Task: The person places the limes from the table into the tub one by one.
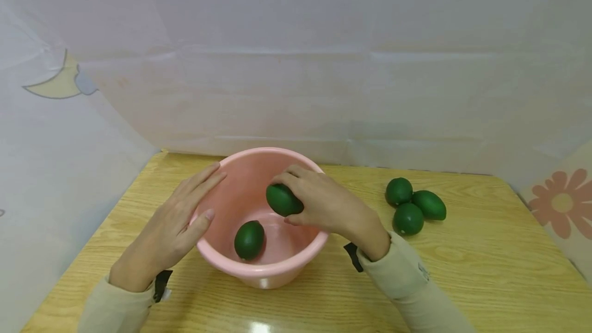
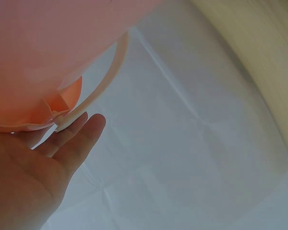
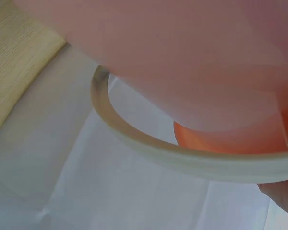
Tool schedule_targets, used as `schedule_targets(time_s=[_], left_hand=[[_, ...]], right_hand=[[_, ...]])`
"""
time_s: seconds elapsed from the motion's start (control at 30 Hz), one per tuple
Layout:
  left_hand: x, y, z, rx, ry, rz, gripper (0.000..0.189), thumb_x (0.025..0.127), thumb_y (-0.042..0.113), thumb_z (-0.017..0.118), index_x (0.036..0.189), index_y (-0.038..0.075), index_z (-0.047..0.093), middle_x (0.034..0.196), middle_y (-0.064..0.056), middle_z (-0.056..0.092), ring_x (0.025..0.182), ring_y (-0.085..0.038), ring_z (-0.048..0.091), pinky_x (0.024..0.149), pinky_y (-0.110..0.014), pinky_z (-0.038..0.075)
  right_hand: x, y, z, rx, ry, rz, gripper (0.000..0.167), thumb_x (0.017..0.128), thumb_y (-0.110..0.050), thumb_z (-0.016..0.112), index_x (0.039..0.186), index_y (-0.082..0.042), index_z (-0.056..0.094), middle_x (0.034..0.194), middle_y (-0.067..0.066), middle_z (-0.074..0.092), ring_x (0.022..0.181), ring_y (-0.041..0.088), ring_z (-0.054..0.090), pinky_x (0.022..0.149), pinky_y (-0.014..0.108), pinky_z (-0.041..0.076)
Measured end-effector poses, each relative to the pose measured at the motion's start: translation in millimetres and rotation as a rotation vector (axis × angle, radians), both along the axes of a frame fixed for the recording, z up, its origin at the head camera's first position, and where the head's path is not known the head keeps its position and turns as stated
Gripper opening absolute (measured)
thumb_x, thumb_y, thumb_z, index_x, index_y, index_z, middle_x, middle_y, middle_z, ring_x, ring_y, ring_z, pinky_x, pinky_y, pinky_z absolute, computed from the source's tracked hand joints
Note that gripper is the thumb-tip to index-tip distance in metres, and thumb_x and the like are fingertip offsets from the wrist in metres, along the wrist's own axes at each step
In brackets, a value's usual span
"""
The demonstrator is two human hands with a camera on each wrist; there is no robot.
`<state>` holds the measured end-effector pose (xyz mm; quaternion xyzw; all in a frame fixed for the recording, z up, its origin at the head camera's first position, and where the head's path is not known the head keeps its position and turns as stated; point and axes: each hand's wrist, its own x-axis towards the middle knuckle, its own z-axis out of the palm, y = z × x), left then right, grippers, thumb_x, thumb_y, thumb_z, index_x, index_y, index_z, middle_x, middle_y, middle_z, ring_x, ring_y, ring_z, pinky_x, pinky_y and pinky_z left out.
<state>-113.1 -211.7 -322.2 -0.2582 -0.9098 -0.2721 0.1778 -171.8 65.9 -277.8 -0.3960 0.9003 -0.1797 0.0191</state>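
Observation:
A pink plastic bucket (image 1: 265, 270) stands on the table. My left hand (image 1: 173, 225) lies against its left rim with fingers fairly straight; in the left wrist view the fingers (image 2: 81, 143) reach past the rim beside the bucket's pale handle (image 2: 108, 79). Over the bucket's right rim my right hand (image 1: 326, 202) reaches inward, gripping a dark green lime (image 1: 282, 199) above the bottom, partly covered by the hand. Another green lime (image 1: 249, 240) lies inside on the bucket's floor. The right wrist view shows mostly bucket wall and a curved pale band (image 3: 182, 160), with a bit of hand.
Right of the bucket, two round green limes (image 1: 399, 191) and a longer, mango-like green fruit (image 1: 430, 205) lie together on the wooden table (image 1: 485, 261). A pale printed sheet (image 1: 296, 91) hangs behind and around the table's far edge.

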Motion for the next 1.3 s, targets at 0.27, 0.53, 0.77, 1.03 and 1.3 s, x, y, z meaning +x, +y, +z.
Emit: schedule_targets(time_s=[0.27, 0.53, 0.77, 1.03, 1.3], left_hand=[[-0.7, -0.2, 0.3, 0.004, -0.001, -0.004, 0.06, 0.094, 0.013, 0.053, 0.153, 0.017, 0.04, 0.161, -0.005, 0.033, 0.147, -0.029, 0.033, 0.104, -0.063, 0.036], [-1.0, -0.2, -0.3, 0.003, -0.004, -0.003, 0.059, 0.094, 0.013, 0.053, 0.153, 0.016, 0.04, 0.161, -0.004, 0.033, 0.147, -0.027, 0.032, 0.105, -0.062, 0.036], [-1.2, 1.7, 1.2, 0.024, 0.025, -0.017, 0.058, 0.094, 0.013, 0.051, 0.152, 0.016, 0.042, 0.16, -0.005, 0.035, 0.146, -0.029, 0.035, 0.102, -0.062, 0.037], [-1.2, 0.8, -0.1, 0.015, 0.014, -0.015, 0.058, 0.094, 0.013, 0.051, 0.152, 0.015, 0.042, 0.161, -0.004, 0.034, 0.147, -0.027, 0.033, 0.104, -0.06, 0.036], [-0.3, -0.5, -1.0, 0.005, 0.0, -0.002, 0.059, 0.094, 0.012, 0.052, 0.152, 0.017, 0.041, 0.161, -0.004, 0.033, 0.147, -0.027, 0.033, 0.106, -0.059, 0.035]], right_hand=[[-0.5, 2, -1.1, -0.054, 0.012, -0.001, 0.052, 0.083, -0.022, 0.08, 0.13, -0.009, 0.06, 0.128, 0.005, 0.062, 0.12, 0.018, 0.058, 0.103, 0.034, 0.048], [-0.4, 6, -3.2, -0.134, 0.024, -0.002, 0.049, 0.084, -0.023, 0.078, 0.129, -0.012, 0.061, 0.126, -0.001, 0.063, 0.115, 0.013, 0.06, 0.098, 0.032, 0.05], [-1.0, 10, -7.2, -0.208, -0.026, 0.022, 0.045, 0.087, -0.025, 0.075, 0.129, -0.016, 0.061, 0.125, -0.006, 0.064, 0.11, 0.01, 0.061, 0.095, 0.031, 0.052], [-1.1, 12, -11.3, -0.318, -0.041, 0.067, 0.039, 0.09, -0.02, 0.073, 0.126, -0.014, 0.063, 0.123, -0.004, 0.065, 0.109, 0.011, 0.062, 0.095, 0.029, 0.052], [-1.9, 16, -11.7, -0.472, 0.01, 0.103, 0.035, 0.09, -0.014, 0.072, 0.123, -0.01, 0.064, 0.119, 0.002, 0.066, 0.11, 0.014, 0.064, 0.095, 0.031, 0.053]])
